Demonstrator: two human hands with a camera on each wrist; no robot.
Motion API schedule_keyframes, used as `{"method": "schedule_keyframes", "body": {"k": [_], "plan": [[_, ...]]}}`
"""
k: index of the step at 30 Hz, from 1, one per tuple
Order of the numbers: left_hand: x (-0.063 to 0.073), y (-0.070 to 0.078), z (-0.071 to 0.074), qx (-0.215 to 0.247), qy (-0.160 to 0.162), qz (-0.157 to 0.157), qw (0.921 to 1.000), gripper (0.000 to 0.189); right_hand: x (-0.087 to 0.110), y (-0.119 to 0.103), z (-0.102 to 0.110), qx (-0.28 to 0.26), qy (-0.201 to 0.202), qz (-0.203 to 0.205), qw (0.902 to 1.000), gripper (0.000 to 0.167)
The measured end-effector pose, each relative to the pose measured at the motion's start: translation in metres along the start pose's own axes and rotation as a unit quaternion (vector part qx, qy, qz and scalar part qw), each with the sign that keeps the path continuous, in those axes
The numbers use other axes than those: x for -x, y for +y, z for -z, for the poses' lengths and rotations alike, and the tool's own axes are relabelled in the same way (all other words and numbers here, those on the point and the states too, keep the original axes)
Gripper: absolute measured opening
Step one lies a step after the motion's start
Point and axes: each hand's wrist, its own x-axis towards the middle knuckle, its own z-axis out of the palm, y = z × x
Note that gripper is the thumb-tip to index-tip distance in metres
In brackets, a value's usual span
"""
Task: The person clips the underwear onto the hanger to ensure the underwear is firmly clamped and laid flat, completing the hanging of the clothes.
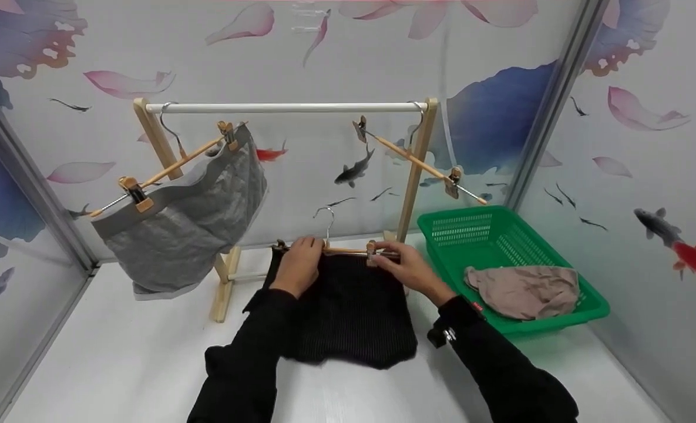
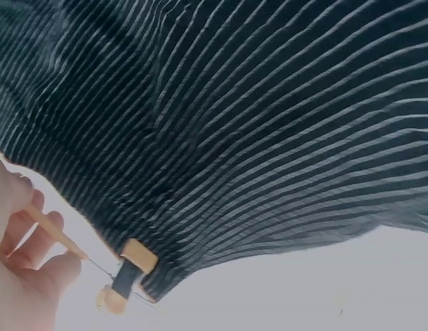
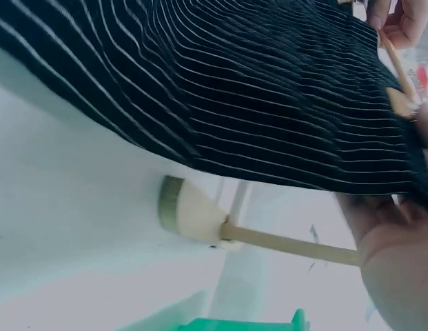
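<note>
A black finely striped garment (image 1: 348, 311) hangs from a wooden clip hanger (image 1: 348, 251) with a metal hook, held low in front of the rack. My left hand (image 1: 302, 264) grips the hanger's wooden bar; in the left wrist view its fingers (image 2: 38, 241) curl round the bar beside a clip (image 2: 131, 269) that bites the garment's corner. At the other end, my right hand (image 1: 409, 267) pinches the right clip (image 1: 372, 252) at the waistband. In the right wrist view, the garment's edge partly covers the right hand (image 3: 396, 255).
Behind stands a wooden rack with a white rail (image 1: 289, 108). Grey boxer briefs (image 1: 189, 211) hang clipped at its left; a bare clip hanger (image 1: 412, 157) hangs at its right end. At right, a green basket (image 1: 441, 235) holds a crumpled pinkish-beige garment (image 1: 524, 291). Printed walls enclose the white table (image 1: 130, 352).
</note>
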Motion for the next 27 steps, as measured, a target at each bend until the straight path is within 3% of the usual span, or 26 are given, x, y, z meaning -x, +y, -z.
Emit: {"method": "schedule_keyframes", "body": {"k": [5, 10, 13, 17, 21, 27], "plan": [[-0.01, -0.007, 0.016, 0.012, 0.047, -0.008, 0.9988, 0.028, 0.0, -0.02, -0.001, -0.049, -0.006, 0.023, 0.9985, 0.04], [-0.022, -0.012, 0.034, 0.022, 0.07, 0.0, 0.9973, 0.025, 0.0, -0.045, -0.003, -0.07, 0.001, 0.037, 0.9969, 0.045], [-0.03, -0.013, 0.046, 0.037, 0.078, 0.009, 0.9962, 0.022, 0.001, -0.062, -0.004, -0.089, 0.017, 0.043, 0.995, 0.046], [-0.041, -0.013, 0.06, 0.077, 0.105, 0.029, 0.991, 0.013, 0.005, -0.083, -0.009, -0.113, 0.044, 0.082, 0.9892, 0.047], [-0.05, -0.012, 0.07, 0.139, 0.153, 0.065, 0.9763, 0.014, 0.009, -0.099, -0.016, -0.111, 0.084, 0.134, 0.9811, 0.047], [-0.065, -0.006, 0.084, 0.234, 0.2, 0.147, 0.9399, 0.032, 0.014, -0.118, -0.025, -0.093, 0.14, 0.192, 0.9669, 0.045]]}}
